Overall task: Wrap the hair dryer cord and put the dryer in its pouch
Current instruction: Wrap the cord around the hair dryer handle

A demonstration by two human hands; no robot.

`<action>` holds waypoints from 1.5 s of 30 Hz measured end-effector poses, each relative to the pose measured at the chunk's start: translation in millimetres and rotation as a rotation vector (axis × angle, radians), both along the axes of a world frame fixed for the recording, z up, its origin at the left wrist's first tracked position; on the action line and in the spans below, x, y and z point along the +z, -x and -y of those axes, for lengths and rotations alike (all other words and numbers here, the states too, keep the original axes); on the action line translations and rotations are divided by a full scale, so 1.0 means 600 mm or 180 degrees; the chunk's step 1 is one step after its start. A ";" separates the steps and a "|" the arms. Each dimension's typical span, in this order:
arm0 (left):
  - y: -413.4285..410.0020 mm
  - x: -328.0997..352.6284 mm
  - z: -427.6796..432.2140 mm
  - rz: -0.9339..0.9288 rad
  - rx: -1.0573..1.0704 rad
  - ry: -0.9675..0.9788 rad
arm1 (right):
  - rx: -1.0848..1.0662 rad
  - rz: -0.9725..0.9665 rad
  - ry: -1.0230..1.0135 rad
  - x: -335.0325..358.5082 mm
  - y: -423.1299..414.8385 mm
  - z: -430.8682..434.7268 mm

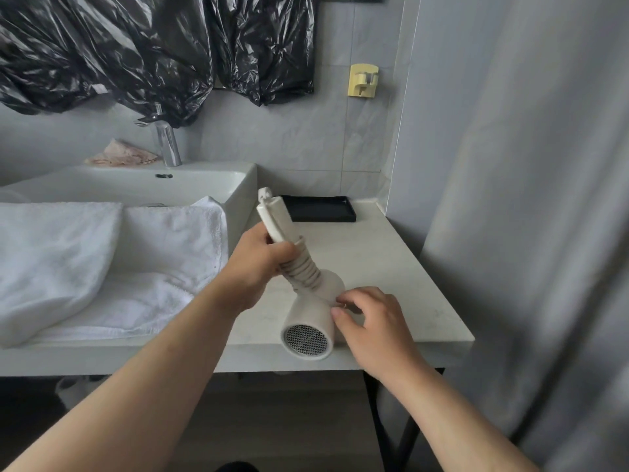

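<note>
While the left hand (258, 264) is wrapped around the handle of the hair dryer (311, 315), fingers closed tight on it, the dryer hangs upside down over the white counter (391, 274), handle pointing up and away, barrel down low with the mesh intake grille facing the camera. So the cord (303, 272) is coiled in neat tight loops around the lower part of the handle, right where it meets the barrel, and the left hand's fingers sit just above and partly over those loops. Up top, the far end of the handle sticks out past the hand, with a small knobby bit at the tip, can't really tell what that is. Right hand (371, 321) is at the side of the barrel, fingers curled in and pinching something small against it, thumb resting on the body near the grille end; looks like the cord's end but it's too tiny to say for sure. Behind the dryer there's a black tray (320, 208) sitting on the counter near the wall. To the left, a white towel (102, 264) is draped across the sink (204, 182), with a chrome faucet (166, 141) behind it. Black plastic bags (153, 52) hang over the wall above, and a yellow wall holder (363, 80) is stuck on the tiles to the right. Grey curtain (527, 199) fills the right side.
</note>
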State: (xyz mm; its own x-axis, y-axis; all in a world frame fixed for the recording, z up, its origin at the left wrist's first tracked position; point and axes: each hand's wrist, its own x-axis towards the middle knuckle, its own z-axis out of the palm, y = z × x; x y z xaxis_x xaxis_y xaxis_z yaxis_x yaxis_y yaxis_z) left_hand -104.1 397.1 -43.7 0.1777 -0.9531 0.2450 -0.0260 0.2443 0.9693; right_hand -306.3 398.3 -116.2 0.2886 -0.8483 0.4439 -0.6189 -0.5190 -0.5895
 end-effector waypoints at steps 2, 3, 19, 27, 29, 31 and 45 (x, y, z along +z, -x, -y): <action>-0.009 -0.016 0.006 -0.0560 -0.0047 -0.0088 | -0.0098 -0.0143 0.0206 0.005 -0.009 0.004; -0.013 -0.023 0.006 -0.0825 -0.0049 -0.0109 | -0.0119 -0.0200 0.0246 0.007 -0.013 0.008; -0.040 -0.120 0.030 -0.2430 -0.0156 -0.0282 | 0.0391 0.1957 -0.1992 0.011 -0.029 0.059; -0.049 -0.126 0.030 -0.2651 -0.0345 0.0040 | 0.0667 0.2212 -0.2664 0.010 -0.040 0.072; -0.054 -0.129 0.033 -0.2697 -0.0428 0.0147 | 0.0901 0.2396 -0.2854 0.019 -0.042 0.071; -0.054 -0.130 0.033 -0.2750 -0.0525 0.0183 | 0.0950 0.2646 -0.2921 0.019 -0.043 0.076; -0.030 -0.111 0.030 -0.2414 -0.0358 -0.0589 | 0.0660 0.3744 -0.2865 0.014 -0.041 0.087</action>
